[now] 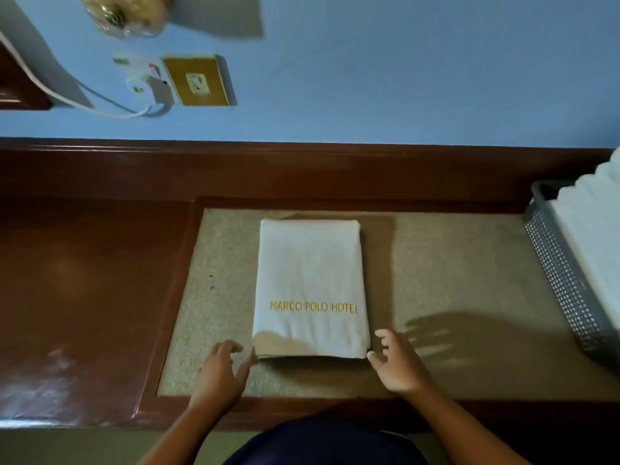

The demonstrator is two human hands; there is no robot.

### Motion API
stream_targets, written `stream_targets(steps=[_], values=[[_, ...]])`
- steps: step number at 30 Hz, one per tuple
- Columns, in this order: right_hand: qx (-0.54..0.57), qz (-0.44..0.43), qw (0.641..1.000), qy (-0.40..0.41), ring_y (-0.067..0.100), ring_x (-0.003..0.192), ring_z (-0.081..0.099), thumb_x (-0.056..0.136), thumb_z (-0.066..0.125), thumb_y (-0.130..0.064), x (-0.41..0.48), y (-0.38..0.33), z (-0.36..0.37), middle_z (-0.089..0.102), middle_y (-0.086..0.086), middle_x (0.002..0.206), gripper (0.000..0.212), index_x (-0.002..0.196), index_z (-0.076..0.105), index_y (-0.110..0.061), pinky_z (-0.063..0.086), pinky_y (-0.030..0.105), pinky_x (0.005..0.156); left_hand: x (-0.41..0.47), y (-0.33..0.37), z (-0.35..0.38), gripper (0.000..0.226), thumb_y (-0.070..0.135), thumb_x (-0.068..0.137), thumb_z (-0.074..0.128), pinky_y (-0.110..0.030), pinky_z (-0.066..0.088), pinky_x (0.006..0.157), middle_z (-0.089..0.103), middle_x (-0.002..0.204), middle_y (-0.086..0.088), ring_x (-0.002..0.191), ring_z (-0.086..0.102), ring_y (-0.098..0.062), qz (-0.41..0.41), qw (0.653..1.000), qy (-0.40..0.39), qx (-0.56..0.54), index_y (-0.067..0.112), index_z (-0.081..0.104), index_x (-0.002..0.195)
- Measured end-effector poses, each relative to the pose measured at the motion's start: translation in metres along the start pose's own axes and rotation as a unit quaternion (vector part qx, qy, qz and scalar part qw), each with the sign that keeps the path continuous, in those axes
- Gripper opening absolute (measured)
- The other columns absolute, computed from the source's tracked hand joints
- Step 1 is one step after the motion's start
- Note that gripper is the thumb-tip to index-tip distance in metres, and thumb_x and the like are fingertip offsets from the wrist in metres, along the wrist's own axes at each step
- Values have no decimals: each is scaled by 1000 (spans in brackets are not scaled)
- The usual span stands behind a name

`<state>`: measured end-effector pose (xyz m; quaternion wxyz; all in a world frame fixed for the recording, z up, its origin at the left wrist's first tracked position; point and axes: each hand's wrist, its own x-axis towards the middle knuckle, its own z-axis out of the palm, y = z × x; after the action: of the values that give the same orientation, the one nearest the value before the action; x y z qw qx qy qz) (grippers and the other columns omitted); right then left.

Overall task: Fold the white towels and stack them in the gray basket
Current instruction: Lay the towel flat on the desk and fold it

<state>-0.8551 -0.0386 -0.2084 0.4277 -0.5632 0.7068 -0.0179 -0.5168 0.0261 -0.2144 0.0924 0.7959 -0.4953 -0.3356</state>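
A white towel [310, 276], folded into a tall rectangle with gold lettering, lies flat on the speckled stone inlay [453, 263] of the wooden counter. My left hand [218, 374] rests at the towel's near left corner, fingers spread, thumb at the edge. My right hand [396, 360] hovers at the near right corner, fingers apart, holding nothing. The gray perforated basket [563, 280] stands at the far right edge, with a stack of folded white towels [597, 236] rising above its rim.
The brown wooden counter [84, 297] stretches to the left and along the back under a blue wall. On the wall sit a gold switch plate [198, 82] and a white plug with cable [144, 85]. The counter's front edge runs just before my body.
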Motion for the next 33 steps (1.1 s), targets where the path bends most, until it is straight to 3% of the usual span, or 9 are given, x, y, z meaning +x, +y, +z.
stream_targets(steps=[2,5,7,9,14,21,27,30,33], values=[[52,44,997,-24,19,125,56,96,63,-38,10,-5,0,52,9,143,65,151,37,-14,43,27,97,9,12,-1,42,41,94,68,-32,51,79,61,121,3,96,61,-12,-46,996,-6,-70,17,56,126],[100,87,990,-50,20,115,61,92,68,-43,25,-15,6,62,9,132,74,150,38,-7,45,26,90,22,42,1,37,41,98,63,-30,47,76,64,118,-2,95,61,-14,-112,976,-53,-180,15,56,123],[134,108,984,-51,14,98,64,89,72,-43,31,-24,7,65,6,123,69,141,47,-7,50,25,78,31,59,0,22,39,98,64,-28,47,68,68,100,0,86,62,-13,-146,956,-79,-243,17,61,102],[121,107,985,-69,9,83,61,91,71,-41,33,-32,6,67,5,114,55,131,57,-6,46,22,65,42,63,1,26,35,96,67,-29,51,65,71,93,-3,84,67,-18,-150,947,-101,-265,10,68,104],[120,76,988,-63,20,100,66,97,62,-34,29,-37,3,70,8,122,42,130,64,-8,47,24,74,45,64,-2,27,32,97,66,-21,38,49,68,82,-2,67,59,-12,-132,957,-98,-238,6,70,107],[91,63,992,-62,21,100,67,94,60,-44,6,-24,5,72,5,112,41,117,69,-11,50,28,84,13,49,-3,34,46,96,64,-32,46,67,72,96,-14,82,61,-27,-130,945,-110,-279,13,70,99],[73,66,992,-84,18,92,68,90,60,-51,-21,0,12,73,1,99,43,103,72,-12,48,27,76,-20,35,9,42,46,94,67,-40,57,70,76,90,-13,83,70,-32,-132,929,-126,-321,5,72,102],[84,69,989,-105,12,89,68,92,60,-46,-35,7,14,74,-2,98,37,104,72,-13,50,26,79,-34,21,9,54,53,86,73,-55,58,90,77,97,-16,95,73,-38,-138,916,-160,-341,2,72,105],[55,62,986,-142,11,81,66,97,58,-40,-50,15,19,72,-1,89,31,84,69,-15,45,20,67,-47,5,14,51,50,88,72,-50,58,87,77,96,-14,95,73,-38,-128,920,-181,-322,3,72,106]])
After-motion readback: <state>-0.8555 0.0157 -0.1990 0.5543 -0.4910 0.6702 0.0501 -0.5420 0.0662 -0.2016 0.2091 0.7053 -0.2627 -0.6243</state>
